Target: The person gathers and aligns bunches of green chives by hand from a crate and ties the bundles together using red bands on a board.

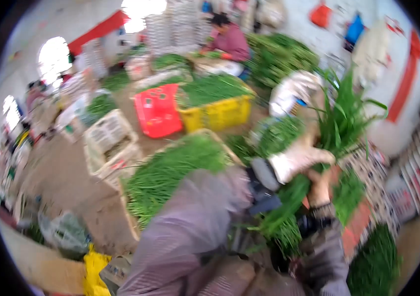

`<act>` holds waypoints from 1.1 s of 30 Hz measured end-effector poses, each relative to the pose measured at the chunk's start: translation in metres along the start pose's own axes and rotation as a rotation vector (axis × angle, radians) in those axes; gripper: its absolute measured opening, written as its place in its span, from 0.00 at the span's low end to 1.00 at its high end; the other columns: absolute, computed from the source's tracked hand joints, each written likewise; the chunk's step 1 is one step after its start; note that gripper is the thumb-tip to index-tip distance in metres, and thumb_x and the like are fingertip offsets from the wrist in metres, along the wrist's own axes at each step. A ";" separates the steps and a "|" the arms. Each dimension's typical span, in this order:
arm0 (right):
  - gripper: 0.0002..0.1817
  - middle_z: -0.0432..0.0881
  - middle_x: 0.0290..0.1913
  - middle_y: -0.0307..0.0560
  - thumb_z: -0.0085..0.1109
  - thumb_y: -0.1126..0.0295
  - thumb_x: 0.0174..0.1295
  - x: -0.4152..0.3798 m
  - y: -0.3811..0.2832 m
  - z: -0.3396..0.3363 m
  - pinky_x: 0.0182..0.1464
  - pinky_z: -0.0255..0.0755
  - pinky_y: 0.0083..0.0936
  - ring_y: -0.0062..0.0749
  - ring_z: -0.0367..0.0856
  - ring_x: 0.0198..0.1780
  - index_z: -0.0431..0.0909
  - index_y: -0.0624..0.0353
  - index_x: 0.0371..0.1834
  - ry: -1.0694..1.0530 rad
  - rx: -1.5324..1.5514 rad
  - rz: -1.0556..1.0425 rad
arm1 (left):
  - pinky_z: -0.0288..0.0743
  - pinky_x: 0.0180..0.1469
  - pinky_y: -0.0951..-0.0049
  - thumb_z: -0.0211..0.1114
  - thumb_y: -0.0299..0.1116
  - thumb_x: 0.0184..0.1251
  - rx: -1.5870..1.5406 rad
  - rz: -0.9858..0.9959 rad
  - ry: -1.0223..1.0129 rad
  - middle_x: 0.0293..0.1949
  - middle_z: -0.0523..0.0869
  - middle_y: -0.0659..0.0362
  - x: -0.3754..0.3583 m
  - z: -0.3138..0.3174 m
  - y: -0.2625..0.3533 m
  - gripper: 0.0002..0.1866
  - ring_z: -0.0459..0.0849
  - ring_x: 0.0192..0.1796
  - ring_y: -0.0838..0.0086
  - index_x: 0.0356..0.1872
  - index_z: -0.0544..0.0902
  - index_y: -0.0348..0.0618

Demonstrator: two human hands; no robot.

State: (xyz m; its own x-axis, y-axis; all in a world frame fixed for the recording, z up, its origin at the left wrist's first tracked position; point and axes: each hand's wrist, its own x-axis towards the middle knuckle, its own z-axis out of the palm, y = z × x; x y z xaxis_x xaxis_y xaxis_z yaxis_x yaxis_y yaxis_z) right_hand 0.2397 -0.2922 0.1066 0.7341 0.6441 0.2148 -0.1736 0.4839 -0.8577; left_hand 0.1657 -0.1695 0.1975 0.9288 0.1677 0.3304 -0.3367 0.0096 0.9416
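My left hand [296,162], in a pale glove, closes around a bunch of long-leaved greens [345,116] from its left side. The leaf blades fan upward and some droop to the right. Just below, my right hand [321,186] grips the lower part of the same bunch; its fingers are partly hidden. Broad green leaves hang down under my hands. Behind them, to the right, more cut greens [349,195] lie by a reddish surface [355,229]. Motion blurs the hands somewhat.
A pale crate [130,217] of thin green stalks stands to my left. Beyond are a yellow crate [217,118] of greens, a red crate [158,111] and white crates [109,130]. A person [232,42] sits at the back by a green heap [284,59]. Stacked white containers [417,177] line the right.
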 end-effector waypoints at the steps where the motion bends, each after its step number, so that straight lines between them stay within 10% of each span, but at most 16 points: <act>1: 0.35 0.79 0.52 0.50 0.60 0.76 0.54 -0.001 -0.012 -0.006 0.55 0.78 0.34 0.37 0.81 0.53 0.63 0.64 0.69 0.022 0.014 -0.011 | 0.62 0.71 0.62 0.78 0.44 0.50 0.106 0.072 0.018 0.72 0.63 0.47 0.002 0.000 -0.013 0.55 0.63 0.72 0.60 0.76 0.53 0.42; 8: 0.33 0.81 0.34 0.45 0.63 0.76 0.51 -0.002 -0.072 -0.074 0.47 0.81 0.32 0.35 0.84 0.40 0.69 0.66 0.64 0.081 0.187 -0.225 | 0.45 0.79 0.61 0.79 0.51 0.50 0.508 -0.155 -0.538 0.78 0.49 0.42 -0.057 -0.028 -0.102 0.65 0.48 0.79 0.58 0.78 0.40 0.38; 9: 0.33 0.80 0.34 0.43 0.64 0.75 0.51 -0.008 -0.081 -0.082 0.47 0.81 0.33 0.34 0.83 0.40 0.69 0.66 0.65 0.123 0.204 -0.231 | 0.65 0.70 0.61 0.78 0.50 0.51 0.617 -0.115 -0.484 0.70 0.66 0.43 -0.068 -0.034 -0.127 0.60 0.68 0.71 0.58 0.78 0.46 0.41; 10: 0.33 0.80 0.34 0.42 0.64 0.75 0.51 -0.008 -0.082 -0.102 0.50 0.80 0.35 0.34 0.82 0.41 0.69 0.65 0.64 0.122 0.245 -0.255 | 0.78 0.44 0.72 0.74 0.46 0.60 0.286 -0.504 -0.513 0.48 0.82 0.55 -0.070 -0.028 -0.113 0.47 0.83 0.43 0.71 0.75 0.57 0.43; 11: 0.33 0.79 0.35 0.41 0.65 0.74 0.51 -0.013 -0.081 -0.108 0.51 0.78 0.35 0.35 0.81 0.42 0.70 0.65 0.64 0.116 0.312 -0.269 | 0.62 0.24 0.81 0.64 0.39 0.70 -0.047 -0.653 -0.415 0.27 0.75 0.71 -0.083 -0.034 -0.137 0.25 0.69 0.23 0.85 0.65 0.71 0.45; 12: 0.33 0.79 0.35 0.41 0.65 0.74 0.51 -0.015 -0.083 -0.113 0.53 0.77 0.36 0.36 0.80 0.43 0.70 0.64 0.64 0.103 0.382 -0.280 | 0.55 0.21 0.83 0.58 0.35 0.75 0.356 -0.554 -0.422 0.22 0.70 0.74 -0.085 -0.035 -0.143 0.11 0.65 0.21 0.88 0.51 0.79 0.43; 17: 0.33 0.80 0.35 0.40 0.66 0.72 0.52 -0.025 -0.091 -0.137 0.55 0.75 0.39 0.37 0.79 0.43 0.70 0.64 0.64 0.168 0.392 -0.364 | 0.57 0.24 0.87 0.57 0.36 0.75 -0.188 -0.303 -0.126 0.22 0.71 0.72 -0.114 -0.036 -0.150 0.10 0.65 0.22 0.90 0.38 0.81 0.40; 26: 0.36 0.80 0.36 0.40 0.69 0.70 0.50 -0.023 -0.083 -0.120 0.61 0.73 0.39 0.35 0.79 0.43 0.68 0.63 0.65 0.124 0.355 -0.387 | 0.72 0.33 0.77 0.72 0.46 0.62 0.602 -0.143 0.036 0.25 0.83 0.62 -0.078 0.026 -0.116 0.20 0.78 0.28 0.80 0.44 0.86 0.39; 33: 0.31 0.79 0.37 0.38 0.67 0.71 0.52 -0.029 -0.081 -0.142 0.61 0.72 0.37 0.32 0.78 0.44 0.72 0.63 0.62 0.122 0.412 -0.425 | 0.64 0.27 0.82 0.66 0.30 0.68 -0.607 -0.350 -0.056 0.24 0.77 0.67 -0.087 -0.003 -0.122 0.07 0.70 0.23 0.85 0.38 0.83 0.36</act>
State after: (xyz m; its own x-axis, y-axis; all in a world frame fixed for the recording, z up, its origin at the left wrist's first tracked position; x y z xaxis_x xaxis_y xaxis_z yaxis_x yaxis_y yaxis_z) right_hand 0.3259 -0.4336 0.1034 0.8605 0.2837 0.4231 -0.0712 0.8894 -0.4515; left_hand 0.1252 -0.1824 0.0537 0.9994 0.0037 0.0330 -0.0285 0.6047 0.7959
